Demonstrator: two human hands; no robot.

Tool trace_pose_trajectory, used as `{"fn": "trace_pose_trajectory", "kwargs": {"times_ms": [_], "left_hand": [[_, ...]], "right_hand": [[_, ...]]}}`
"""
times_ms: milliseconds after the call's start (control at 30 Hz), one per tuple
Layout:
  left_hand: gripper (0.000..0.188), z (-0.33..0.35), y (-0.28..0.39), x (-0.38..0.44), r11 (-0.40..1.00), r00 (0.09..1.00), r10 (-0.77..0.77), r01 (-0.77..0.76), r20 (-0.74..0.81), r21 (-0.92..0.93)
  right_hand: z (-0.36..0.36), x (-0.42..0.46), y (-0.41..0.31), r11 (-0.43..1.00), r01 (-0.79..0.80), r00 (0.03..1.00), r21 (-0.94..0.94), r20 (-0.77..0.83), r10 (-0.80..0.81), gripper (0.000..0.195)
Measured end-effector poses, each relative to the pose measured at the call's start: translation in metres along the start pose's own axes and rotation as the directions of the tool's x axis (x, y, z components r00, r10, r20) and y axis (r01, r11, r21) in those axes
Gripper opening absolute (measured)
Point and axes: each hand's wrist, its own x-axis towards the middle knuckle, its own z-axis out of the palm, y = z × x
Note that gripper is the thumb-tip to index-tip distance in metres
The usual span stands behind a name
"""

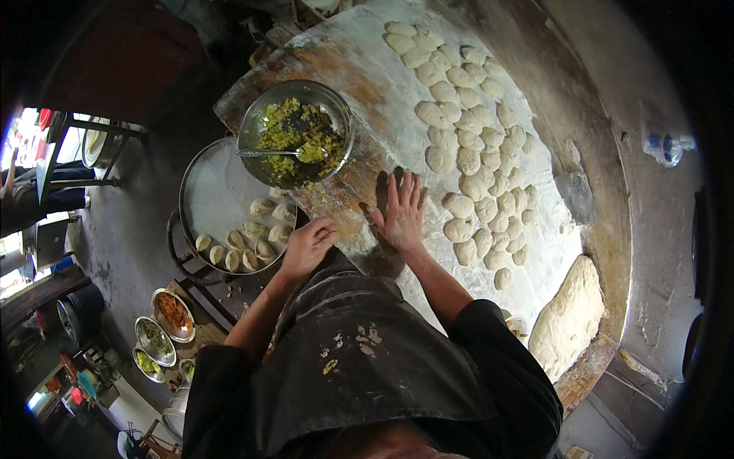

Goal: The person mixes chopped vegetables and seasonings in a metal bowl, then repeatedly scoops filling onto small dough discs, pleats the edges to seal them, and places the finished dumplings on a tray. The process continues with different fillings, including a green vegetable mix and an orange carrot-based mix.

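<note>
My right hand (405, 212) is spread palm down over the floured wooden work table (367, 109), left of many flattened dough pieces (470, 186), with nothing seen in it. Near the table's edge, beside the round tray, my left hand (311, 244) has its fingers curled; whether it holds something I cannot tell. Filled, folded dumplings (252, 229) lie on the round metal tray (198, 155). A metal bowl (248, 123) with chopped green filling (281, 135) stands beyond my hands, a metal spoon (266, 152) resting in it.
A large dough mass (567, 318) lies at the table's right end, near a flat scraper (575, 198). Bowls of orange filling (173, 311) and greens (155, 338) stand low at left. A person's dark-clothed legs (63, 183) show at the far left beside a stand.
</note>
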Motion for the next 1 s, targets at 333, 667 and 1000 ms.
{"fn": "trace_pose_trajectory", "kwargs": {"times_ms": [333,667,1000], "left_hand": [[0.036,0.116,0.032,0.079,0.397,0.974,0.127,-0.221,0.185,0.891],[0.027,0.103,0.044,0.056,0.976,0.974,0.128,-0.157,-0.187,-0.148],[0.031,-0.047,0.073,0.080,0.225,0.770,0.636,-0.114,-0.057,0.968]], "right_hand": [[-0.004,-0.036,0.045,0.183,-0.117,0.803,0.976,-0.015,0.595,0.041],[0.009,-0.038,-0.028,-0.537,-0.208,0.827,0.818,0.440,0.350,0.037],[-0.040,0.004,-0.023,-0.496,-0.121,0.876,0.860,0.328,0.354,0.016]]}}
